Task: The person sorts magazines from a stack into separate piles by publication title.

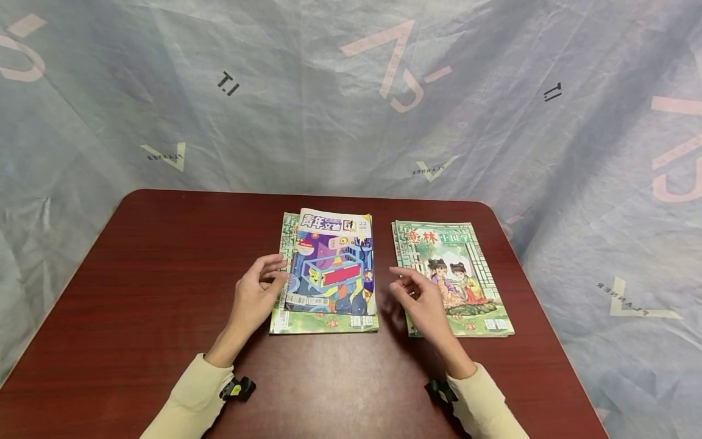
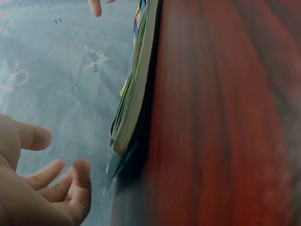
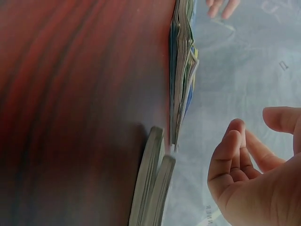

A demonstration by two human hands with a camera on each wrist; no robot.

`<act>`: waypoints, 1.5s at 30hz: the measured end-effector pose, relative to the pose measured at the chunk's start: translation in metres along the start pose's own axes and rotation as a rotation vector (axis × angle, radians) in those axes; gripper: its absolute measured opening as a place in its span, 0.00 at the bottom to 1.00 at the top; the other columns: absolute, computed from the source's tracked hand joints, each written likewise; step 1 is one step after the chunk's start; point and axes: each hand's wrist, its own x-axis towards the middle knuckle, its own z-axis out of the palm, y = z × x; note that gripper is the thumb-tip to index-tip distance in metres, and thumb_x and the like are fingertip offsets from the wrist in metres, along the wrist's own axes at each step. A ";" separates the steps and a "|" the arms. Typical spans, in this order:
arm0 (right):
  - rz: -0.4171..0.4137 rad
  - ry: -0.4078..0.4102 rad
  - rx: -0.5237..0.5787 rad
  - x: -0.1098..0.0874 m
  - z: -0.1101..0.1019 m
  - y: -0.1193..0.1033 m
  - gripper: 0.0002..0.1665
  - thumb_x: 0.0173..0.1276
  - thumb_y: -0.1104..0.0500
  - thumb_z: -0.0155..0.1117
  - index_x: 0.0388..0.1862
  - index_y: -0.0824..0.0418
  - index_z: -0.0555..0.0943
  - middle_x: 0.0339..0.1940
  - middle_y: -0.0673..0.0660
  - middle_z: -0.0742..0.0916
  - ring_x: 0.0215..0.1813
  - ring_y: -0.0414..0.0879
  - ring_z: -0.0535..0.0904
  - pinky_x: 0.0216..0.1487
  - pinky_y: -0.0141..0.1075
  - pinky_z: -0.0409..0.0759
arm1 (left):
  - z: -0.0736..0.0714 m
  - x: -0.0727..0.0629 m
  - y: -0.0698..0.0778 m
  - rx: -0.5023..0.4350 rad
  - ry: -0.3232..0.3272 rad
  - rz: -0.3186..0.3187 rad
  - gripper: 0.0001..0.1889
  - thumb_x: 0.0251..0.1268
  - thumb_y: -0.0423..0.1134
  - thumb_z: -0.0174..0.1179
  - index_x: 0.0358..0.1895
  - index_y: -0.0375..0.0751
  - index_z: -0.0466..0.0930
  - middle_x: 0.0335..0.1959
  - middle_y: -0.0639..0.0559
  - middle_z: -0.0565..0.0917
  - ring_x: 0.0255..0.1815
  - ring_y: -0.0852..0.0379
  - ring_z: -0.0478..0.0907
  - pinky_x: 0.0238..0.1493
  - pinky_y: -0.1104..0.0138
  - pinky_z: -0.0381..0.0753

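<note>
A purple-covered magazine (image 1: 334, 274) lies on top of a green-covered magazine (image 1: 312, 323) in the middle of the table. My left hand (image 1: 258, 289) hovers by the left edge of this stack, fingers loosely bent and nothing held. To the right lies a second stack, topped by a green magazine (image 1: 460, 274) with two cartoon children on its cover. My right hand (image 1: 419, 302) overlaps its left edge in the head view, thumb and fingers apart with nothing between them. The right wrist view shows my right hand (image 3: 254, 174) raised above the stacks' page edges.
The dark red wooden table (image 1: 137, 292) carries both stacks, with a gap of bare wood between them. A grey printed cloth (image 1: 307, 122) hangs behind and beside the table. Black wrist straps (image 1: 238, 388) sit over pale sleeves.
</note>
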 end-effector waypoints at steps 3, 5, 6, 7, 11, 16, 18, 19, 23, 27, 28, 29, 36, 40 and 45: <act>0.027 -0.027 -0.003 0.001 0.003 -0.001 0.20 0.78 0.69 0.72 0.66 0.68 0.87 0.40 0.62 0.89 0.36 0.45 0.85 0.36 0.32 0.83 | -0.002 0.001 -0.002 0.057 -0.030 -0.038 0.22 0.81 0.35 0.68 0.72 0.34 0.81 0.62 0.39 0.90 0.59 0.43 0.88 0.49 0.74 0.83; 0.053 -0.062 0.003 0.002 0.006 -0.001 0.20 0.79 0.68 0.71 0.67 0.69 0.86 0.40 0.62 0.89 0.35 0.47 0.85 0.34 0.34 0.85 | -0.002 0.001 -0.003 0.089 -0.047 -0.062 0.21 0.82 0.36 0.67 0.71 0.35 0.82 0.62 0.40 0.91 0.60 0.43 0.88 0.52 0.68 0.85; 0.071 -0.079 0.008 0.002 0.007 -0.001 0.21 0.80 0.68 0.71 0.68 0.69 0.85 0.41 0.62 0.89 0.35 0.48 0.85 0.34 0.35 0.85 | -0.003 0.001 -0.003 0.102 -0.053 -0.073 0.21 0.82 0.37 0.67 0.71 0.35 0.82 0.62 0.40 0.91 0.60 0.43 0.88 0.54 0.64 0.86; 0.086 -0.095 0.007 0.003 0.008 -0.001 0.21 0.80 0.68 0.70 0.69 0.70 0.84 0.41 0.62 0.89 0.35 0.48 0.85 0.34 0.35 0.85 | -0.003 0.001 -0.004 0.108 -0.060 -0.085 0.21 0.82 0.38 0.67 0.71 0.36 0.82 0.62 0.40 0.91 0.61 0.43 0.88 0.55 0.60 0.86; 0.137 -0.142 0.008 0.007 0.011 -0.001 0.24 0.81 0.67 0.69 0.73 0.70 0.82 0.44 0.64 0.88 0.37 0.54 0.86 0.36 0.39 0.86 | -0.003 0.002 -0.004 0.121 -0.075 -0.106 0.20 0.83 0.39 0.67 0.71 0.37 0.83 0.62 0.41 0.90 0.61 0.42 0.88 0.57 0.52 0.86; 0.193 -0.189 0.039 0.011 0.013 0.002 0.29 0.81 0.67 0.67 0.78 0.72 0.76 0.48 0.67 0.88 0.38 0.63 0.87 0.32 0.48 0.90 | -0.005 0.001 -0.005 0.142 -0.108 -0.104 0.20 0.82 0.38 0.65 0.71 0.38 0.82 0.63 0.40 0.90 0.60 0.42 0.88 0.56 0.51 0.85; 0.201 -0.208 0.042 0.012 0.014 0.003 0.31 0.81 0.67 0.66 0.79 0.74 0.74 0.50 0.68 0.87 0.39 0.62 0.87 0.32 0.48 0.90 | -0.006 0.000 -0.003 0.149 -0.124 -0.099 0.20 0.82 0.38 0.65 0.71 0.37 0.82 0.63 0.39 0.90 0.61 0.41 0.88 0.56 0.50 0.85; 0.206 -0.215 0.044 0.013 0.015 0.003 0.31 0.81 0.68 0.66 0.79 0.75 0.73 0.50 0.68 0.87 0.39 0.62 0.87 0.32 0.48 0.90 | -0.006 0.000 -0.002 0.152 -0.132 -0.095 0.21 0.82 0.38 0.65 0.71 0.37 0.82 0.63 0.38 0.89 0.61 0.40 0.88 0.55 0.49 0.85; 0.221 -0.253 0.041 0.015 0.016 0.005 0.33 0.81 0.68 0.65 0.80 0.78 0.70 0.51 0.69 0.86 0.40 0.59 0.87 0.33 0.45 0.90 | -0.007 0.000 0.001 0.167 -0.158 -0.101 0.23 0.82 0.38 0.65 0.74 0.35 0.79 0.66 0.37 0.88 0.62 0.38 0.86 0.57 0.46 0.85; 0.259 -0.285 0.034 0.017 0.020 0.007 0.34 0.82 0.66 0.65 0.81 0.78 0.69 0.51 0.68 0.86 0.39 0.55 0.86 0.35 0.39 0.87 | -0.007 0.002 0.004 0.157 -0.177 -0.136 0.26 0.82 0.40 0.64 0.77 0.36 0.75 0.66 0.38 0.88 0.64 0.40 0.86 0.61 0.47 0.84; 0.267 -0.294 0.030 0.017 0.021 0.007 0.35 0.82 0.66 0.65 0.82 0.77 0.69 0.51 0.67 0.86 0.39 0.54 0.85 0.36 0.38 0.87 | -0.007 0.002 0.005 0.152 -0.182 -0.144 0.26 0.82 0.40 0.64 0.77 0.36 0.75 0.66 0.38 0.88 0.65 0.41 0.85 0.62 0.47 0.83; 0.274 -0.300 0.023 0.018 0.022 0.008 0.35 0.82 0.65 0.66 0.82 0.77 0.69 0.51 0.66 0.85 0.38 0.53 0.85 0.36 0.37 0.86 | -0.006 0.002 0.006 0.147 -0.186 -0.150 0.27 0.82 0.40 0.64 0.77 0.37 0.75 0.66 0.38 0.88 0.65 0.41 0.85 0.62 0.48 0.83; 0.264 -0.323 0.004 0.018 0.023 0.009 0.36 0.82 0.63 0.68 0.81 0.76 0.71 0.50 0.65 0.85 0.36 0.51 0.84 0.35 0.38 0.85 | -0.004 0.000 0.008 0.138 -0.202 -0.158 0.26 0.83 0.39 0.64 0.78 0.36 0.74 0.66 0.37 0.88 0.66 0.40 0.85 0.62 0.46 0.84; 0.256 -0.323 0.008 0.018 0.023 0.008 0.36 0.81 0.63 0.69 0.81 0.75 0.71 0.50 0.65 0.85 0.36 0.52 0.84 0.34 0.38 0.85 | -0.003 -0.001 0.010 0.087 -0.197 -0.189 0.27 0.83 0.38 0.64 0.79 0.36 0.73 0.67 0.36 0.87 0.67 0.39 0.85 0.63 0.46 0.84; 0.260 -0.331 0.030 0.018 0.023 0.009 0.36 0.81 0.63 0.69 0.82 0.74 0.71 0.51 0.65 0.84 0.38 0.51 0.84 0.35 0.38 0.85 | -0.002 -0.001 0.012 -0.013 -0.189 -0.239 0.30 0.80 0.35 0.65 0.81 0.37 0.71 0.69 0.34 0.85 0.68 0.39 0.83 0.62 0.56 0.83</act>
